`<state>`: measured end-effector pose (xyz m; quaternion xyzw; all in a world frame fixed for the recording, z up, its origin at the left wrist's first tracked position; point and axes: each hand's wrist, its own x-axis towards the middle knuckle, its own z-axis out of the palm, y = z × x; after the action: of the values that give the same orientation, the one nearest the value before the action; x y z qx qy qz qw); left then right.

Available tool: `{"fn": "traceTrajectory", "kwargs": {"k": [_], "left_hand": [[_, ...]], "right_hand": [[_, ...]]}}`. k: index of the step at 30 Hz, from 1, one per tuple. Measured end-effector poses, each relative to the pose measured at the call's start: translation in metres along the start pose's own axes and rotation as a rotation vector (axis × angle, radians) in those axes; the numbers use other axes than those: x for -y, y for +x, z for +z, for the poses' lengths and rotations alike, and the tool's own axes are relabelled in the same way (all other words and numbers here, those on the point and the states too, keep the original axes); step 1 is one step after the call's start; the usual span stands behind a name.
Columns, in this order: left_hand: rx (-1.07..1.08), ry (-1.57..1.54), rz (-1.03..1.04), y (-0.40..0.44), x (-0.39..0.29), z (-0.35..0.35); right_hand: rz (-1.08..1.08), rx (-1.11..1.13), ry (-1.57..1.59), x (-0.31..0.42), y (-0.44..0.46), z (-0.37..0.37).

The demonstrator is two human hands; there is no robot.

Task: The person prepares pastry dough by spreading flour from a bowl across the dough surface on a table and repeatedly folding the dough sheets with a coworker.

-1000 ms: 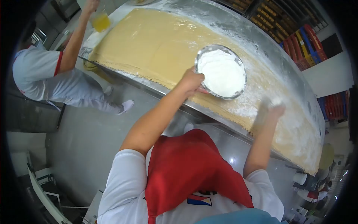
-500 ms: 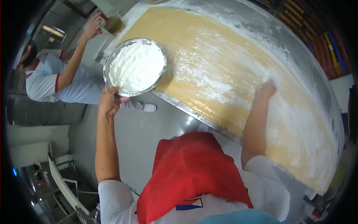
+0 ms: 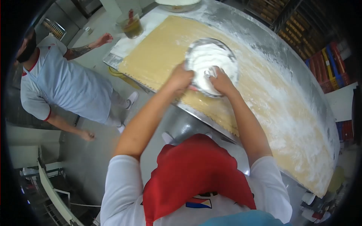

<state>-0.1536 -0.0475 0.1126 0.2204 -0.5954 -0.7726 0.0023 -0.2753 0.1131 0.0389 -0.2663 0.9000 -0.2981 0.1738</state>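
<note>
A round metal bowl (image 3: 227,48) of white flour (image 3: 208,57) is held over the dough sheet, near the table's front edge. My left hand (image 3: 181,78) grips the bowl's left rim, slightly blurred. Inside the bowl, my right hand (image 3: 223,81) has its fingers curled into the flour, with white powder on the fingertips. Beneath the bowl spreads a wide, flat sheet of yellow dough (image 3: 151,51), streaked with flour mostly across its middle and right side.
The metal table (image 3: 290,60) has flour along its far side. A clear container (image 3: 132,29) with a red-handled tool stands at the far left corner, and another bowl (image 3: 178,5) at the back. A co-worker (image 3: 71,84) stands at left. Colored crates (image 3: 330,67) are stacked at right.
The bowl has moved right, from the table's left edge to over the dough. My right hand has left the dough surface and entered the bowl. The co-worker's hand has come away from the clear container.
</note>
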Motion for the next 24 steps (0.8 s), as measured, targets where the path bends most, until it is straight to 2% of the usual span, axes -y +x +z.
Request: {"fn": "traceTrajectory", "kwargs": {"k": [2, 4, 6, 8, 9, 11, 12, 13, 17, 18, 19, 21, 22, 23, 24], "left_hand": [[0.047, -0.052, -0.024, 0.034, 0.019, 0.0], [0.09, -0.099, -0.003, 0.03, 0.013, 0.002], [0.16, -0.159, -0.028, 0.046, 0.028, -0.006], [0.218, -0.209, -0.062, 0.047, 0.037, -0.021], [0.205, -0.216, -0.093, 0.044, 0.035, -0.031], [0.19, -0.219, -0.127, 0.039, 0.023, -0.058], [0.153, -0.245, -0.137, 0.033, 0.012, -0.077], [0.115, -0.271, -0.147, 0.03, 0.005, -0.096], [-0.007, -0.316, 0.044, 0.025, -0.015, -0.173], [-0.088, -0.297, 0.049, 0.02, -0.022, -0.192], [-0.182, -0.252, 0.074, 0.008, -0.033, -0.206], [-0.261, -0.182, 0.12, -0.007, -0.037, -0.257], [-0.384, -0.16, 0.097, -0.024, -0.04, -0.275], [-0.505, -0.139, 0.082, -0.046, -0.042, -0.29], [-0.545, -0.113, 0.104, -0.064, -0.04, -0.308]], "right_hand": [[0.012, -0.039, 0.001, 0.001, 0.02, 0.012], [0.063, -0.042, 0.026, 0.004, 0.019, 0.012], [0.208, -0.213, 0.688, 0.003, 0.023, 0.014], [0.32, -0.372, 1.163, -0.041, 0.023, -0.01], [0.331, -0.432, 1.215, -0.015, -0.005, -0.04], [0.187, -0.824, 1.513, -0.111, -0.007, -0.06], [0.127, -1.039, 1.515, -0.139, -0.012, -0.07], [0.132, -1.034, 1.52, -0.138, -0.004, -0.061], [0.478, -1.395, 1.593, -0.141, 0.018, -0.026], [0.525, -1.021, 1.398, -0.186, 0.055, 0.006], [0.427, -0.761, 0.911, -0.108, 0.061, 0.029], [0.416, -0.369, 0.796, -0.11, 0.105, 0.088], [0.352, -0.142, 0.765, -0.066, 0.1, 0.093], [0.354, -0.133, 0.778, -0.038, 0.094, 0.081], [0.359, -0.303, 0.935, -0.012, 0.089, 0.063]]}}
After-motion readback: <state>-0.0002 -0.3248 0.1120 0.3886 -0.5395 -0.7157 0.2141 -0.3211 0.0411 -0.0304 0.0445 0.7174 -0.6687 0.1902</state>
